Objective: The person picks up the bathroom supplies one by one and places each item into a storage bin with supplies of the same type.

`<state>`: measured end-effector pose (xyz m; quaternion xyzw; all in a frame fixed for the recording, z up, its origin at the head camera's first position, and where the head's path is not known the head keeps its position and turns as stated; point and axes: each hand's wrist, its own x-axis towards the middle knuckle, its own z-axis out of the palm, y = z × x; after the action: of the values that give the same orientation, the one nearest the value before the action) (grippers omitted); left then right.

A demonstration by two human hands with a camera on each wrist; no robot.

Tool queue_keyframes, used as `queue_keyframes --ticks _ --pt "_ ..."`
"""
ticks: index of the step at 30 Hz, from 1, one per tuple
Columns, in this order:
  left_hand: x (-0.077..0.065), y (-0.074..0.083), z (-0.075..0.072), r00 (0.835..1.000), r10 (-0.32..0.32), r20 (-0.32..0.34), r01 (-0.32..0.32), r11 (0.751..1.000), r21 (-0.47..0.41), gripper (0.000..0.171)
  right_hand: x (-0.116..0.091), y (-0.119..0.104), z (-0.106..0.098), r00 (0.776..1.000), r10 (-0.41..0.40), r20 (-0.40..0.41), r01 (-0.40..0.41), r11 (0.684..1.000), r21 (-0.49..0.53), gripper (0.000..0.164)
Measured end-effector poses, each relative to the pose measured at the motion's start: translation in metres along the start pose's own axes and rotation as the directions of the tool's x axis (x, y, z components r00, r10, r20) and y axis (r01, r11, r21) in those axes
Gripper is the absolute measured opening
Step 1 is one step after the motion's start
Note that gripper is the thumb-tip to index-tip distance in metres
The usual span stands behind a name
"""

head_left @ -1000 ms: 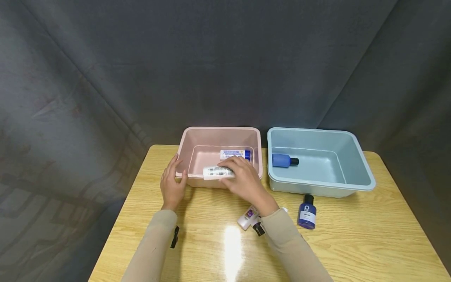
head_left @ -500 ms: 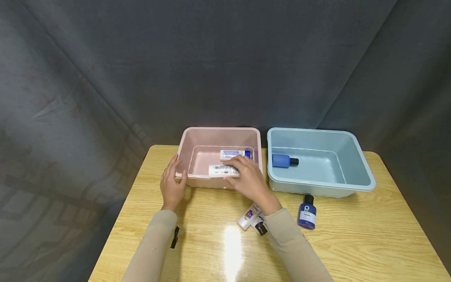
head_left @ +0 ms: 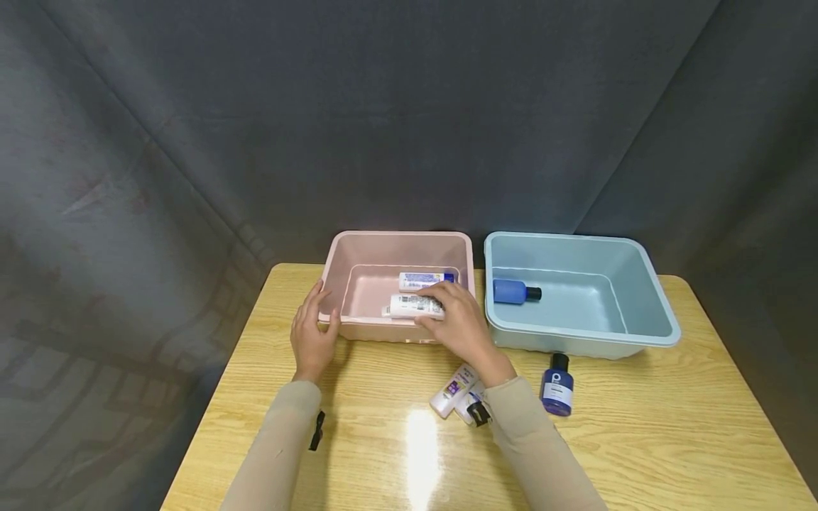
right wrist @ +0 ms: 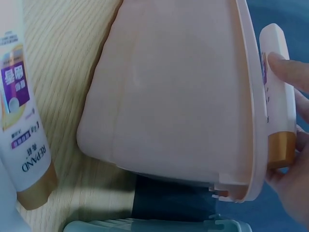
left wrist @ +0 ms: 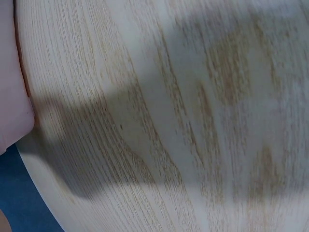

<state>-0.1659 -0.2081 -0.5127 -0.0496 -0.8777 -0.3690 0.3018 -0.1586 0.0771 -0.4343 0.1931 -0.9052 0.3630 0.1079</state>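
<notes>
My right hand [head_left: 464, 328] holds a white bottle [head_left: 415, 306] lying sideways just over the near rim of the pink bin [head_left: 373, 241]. In the right wrist view the bottle's gold cap [right wrist: 281, 150] shows near the palm, with thumb and fingers on its sides. A small pale end [head_left: 386, 311] pokes out left of the held bottle. Inside the bin, a white tube with a blue cap [head_left: 422, 281] lies behind it. My left hand [head_left: 313, 337] rests at the bin's near left corner, fingers spread; the left wrist view shows only table and a bit of bin.
To the right stands a light blue bin [head_left: 575, 333] with a blue bottle [head_left: 509, 292] in it. A dark blue bottle [head_left: 557, 387] lies in front. Nearer me lie a white bottle with a purple label [head_left: 452, 391], a black-capped bottle [head_left: 474, 409] and a black strip [head_left: 317, 431].
My right hand has moved to the right with the white bottle, along the pink bin's near side. The left hand has stayed at the bin's corner.
</notes>
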Motion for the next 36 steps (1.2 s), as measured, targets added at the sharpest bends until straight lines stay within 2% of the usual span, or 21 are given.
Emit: queue_keyframes --ticks 7,18,26,36 --pt "-0.0002 0.0000 -0.0002 1.000 0.001 -0.001 -0.001 1.000 -0.003 0.039 0.0025 0.0051 -0.0007 0.999 0.017 0.030 -0.017 1.000 -0.011 0.046" --pt "-0.0003 -0.0024 0.0009 1.000 0.003 0.004 -0.003 1.000 -0.001 0.039 0.0041 0.0080 -0.0021 0.992 0.082 0.098 -0.085 0.996 0.022 0.045" --pt "-0.0005 -0.0025 0.0006 1.000 0.006 -0.004 -0.006 1.000 -0.003 0.039 0.0043 0.0093 -0.0007 0.989 0.096 0.111 -0.098 0.995 0.016 0.043" --pt "-0.0007 -0.0029 0.0007 1.000 -0.005 0.004 0.005 1.000 -0.011 0.040 0.0018 0.0068 -0.0007 0.986 0.115 0.119 -0.126 0.988 0.087 0.037"
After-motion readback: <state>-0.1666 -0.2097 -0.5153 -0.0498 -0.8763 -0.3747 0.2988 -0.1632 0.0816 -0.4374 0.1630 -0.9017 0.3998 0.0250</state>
